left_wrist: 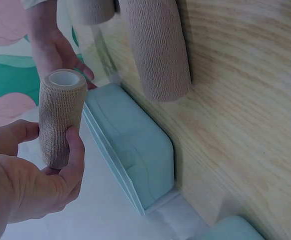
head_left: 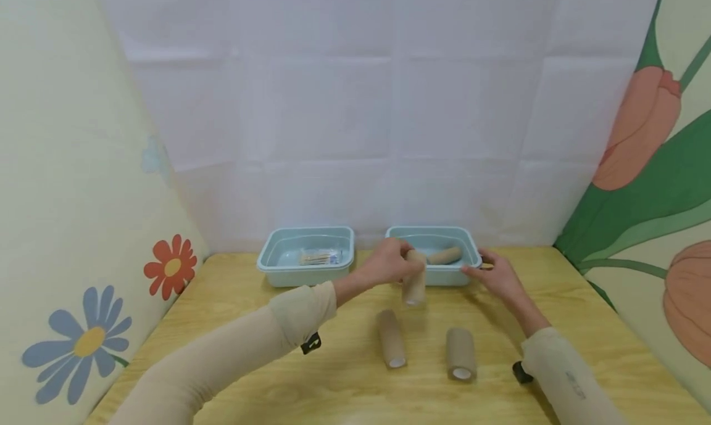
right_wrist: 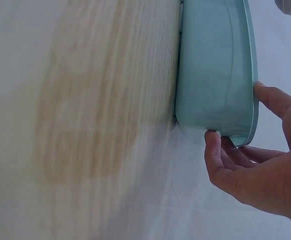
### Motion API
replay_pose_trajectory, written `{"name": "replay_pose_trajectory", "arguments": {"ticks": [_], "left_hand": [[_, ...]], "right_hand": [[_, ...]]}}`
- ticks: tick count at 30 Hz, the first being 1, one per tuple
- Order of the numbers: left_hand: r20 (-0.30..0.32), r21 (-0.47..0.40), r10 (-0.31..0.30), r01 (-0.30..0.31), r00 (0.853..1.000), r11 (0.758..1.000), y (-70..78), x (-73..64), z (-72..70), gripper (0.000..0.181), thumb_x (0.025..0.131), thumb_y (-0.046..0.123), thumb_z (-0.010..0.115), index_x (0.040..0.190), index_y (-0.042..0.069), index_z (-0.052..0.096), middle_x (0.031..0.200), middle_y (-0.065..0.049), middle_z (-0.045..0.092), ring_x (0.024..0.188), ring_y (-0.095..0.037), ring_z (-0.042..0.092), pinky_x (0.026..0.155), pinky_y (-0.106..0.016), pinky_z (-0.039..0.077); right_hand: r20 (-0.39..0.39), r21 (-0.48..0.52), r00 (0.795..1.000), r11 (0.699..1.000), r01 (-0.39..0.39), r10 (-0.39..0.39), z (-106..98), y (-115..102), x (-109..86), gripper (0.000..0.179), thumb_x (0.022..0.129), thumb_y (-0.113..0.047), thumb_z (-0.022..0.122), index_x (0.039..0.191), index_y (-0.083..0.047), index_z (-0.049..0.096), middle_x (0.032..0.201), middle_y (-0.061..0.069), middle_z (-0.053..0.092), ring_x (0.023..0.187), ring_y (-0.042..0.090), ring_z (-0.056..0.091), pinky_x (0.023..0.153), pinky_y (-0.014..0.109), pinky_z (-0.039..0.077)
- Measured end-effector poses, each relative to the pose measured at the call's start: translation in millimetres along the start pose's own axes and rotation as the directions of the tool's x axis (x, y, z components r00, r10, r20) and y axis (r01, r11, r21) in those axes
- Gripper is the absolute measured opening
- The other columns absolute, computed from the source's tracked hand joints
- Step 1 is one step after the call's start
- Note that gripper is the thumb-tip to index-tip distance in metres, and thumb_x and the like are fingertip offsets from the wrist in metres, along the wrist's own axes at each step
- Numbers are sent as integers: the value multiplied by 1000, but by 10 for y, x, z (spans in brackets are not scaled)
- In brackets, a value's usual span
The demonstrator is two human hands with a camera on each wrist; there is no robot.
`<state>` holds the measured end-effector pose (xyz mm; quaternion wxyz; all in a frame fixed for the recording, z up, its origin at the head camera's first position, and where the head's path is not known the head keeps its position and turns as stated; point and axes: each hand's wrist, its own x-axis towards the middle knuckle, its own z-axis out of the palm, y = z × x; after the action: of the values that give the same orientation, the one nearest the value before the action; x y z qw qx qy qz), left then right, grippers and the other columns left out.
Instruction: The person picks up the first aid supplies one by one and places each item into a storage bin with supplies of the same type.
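My left hand (head_left: 387, 264) pinches a tan elastic bandage roll (head_left: 414, 289) between thumb and fingers, held upright at the front left of the right-hand light blue plastic bin (head_left: 450, 278). The left wrist view shows the white core of that roll (left_wrist: 61, 120) at its end. With thumb and fingers, my right hand (head_left: 502, 280) grips the bin's near right corner; in the right wrist view the thumb lies on the rim (right_wrist: 256, 65) and the fingers bend round the end wall. Inside this bin lies another tan bandage roll (head_left: 444, 256).
Two more tan bandage rolls lie on the wooden table (head_left: 333, 382), one on the left (head_left: 391, 338) and one on the right (head_left: 460, 353). A second light blue bin (head_left: 305, 279) stands to the left with a packet of cotton swabs (head_left: 320, 257) in it. White sheeting (head_left: 333, 116) hangs behind.
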<state>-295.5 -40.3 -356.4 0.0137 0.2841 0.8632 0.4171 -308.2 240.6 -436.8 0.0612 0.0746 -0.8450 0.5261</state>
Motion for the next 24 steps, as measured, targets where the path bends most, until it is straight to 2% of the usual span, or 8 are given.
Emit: {"name": "replay_pose_trajectory", "arguments": {"ticks": [2, 7, 13, 24], "left_hand": [[-13, -7, 17, -17, 1000, 1000, -56, 58, -21, 21, 87, 15, 69, 95, -3, 75, 77, -5, 67, 62, -15, 62, 52, -30, 56], [-28, 16, -1, 2, 1000, 1000, -155, 203, -93, 23, 88, 17, 68, 96, -4, 75, 76, -5, 67, 65, -16, 62, 54, -30, 56], [-78, 61, -19, 24, 997, 998, -202, 420, -163, 18, 87, 15, 66, 82, -2, 72, 63, -1, 60, 57, -14, 57, 51, -28, 53], [-138, 89, -140, 153, 980, 984, -253, 695, -166, 21, 90, 20, 68, 81, 1, 70, 74, -7, 67, 63, -17, 61, 56, -28, 53]], "right_hand": [[-5, -3, 1000, 1000, 0, 0, -1, -4, -5, 68, 96, -20, 75, 149, 10, 42, 137, 35, 51, 121, 49, 56, 91, 43, 53], [-2, -7, 1000, 1000, -2, 2, 0, -15, -1, 68, 96, -19, 75, 149, 10, 42, 137, 35, 51, 121, 49, 56, 91, 42, 53], [3, -13, 1000, 1000, -17, 17, -9, -21, 20, 68, 97, -18, 73, 150, 9, 40, 140, 35, 49, 122, 48, 55, 92, 44, 52], [16, -13, 1000, 1000, -3, 3, -4, 16, -4, 70, 96, -23, 74, 150, 8, 41, 140, 34, 50, 122, 48, 56, 90, 42, 53]]}}
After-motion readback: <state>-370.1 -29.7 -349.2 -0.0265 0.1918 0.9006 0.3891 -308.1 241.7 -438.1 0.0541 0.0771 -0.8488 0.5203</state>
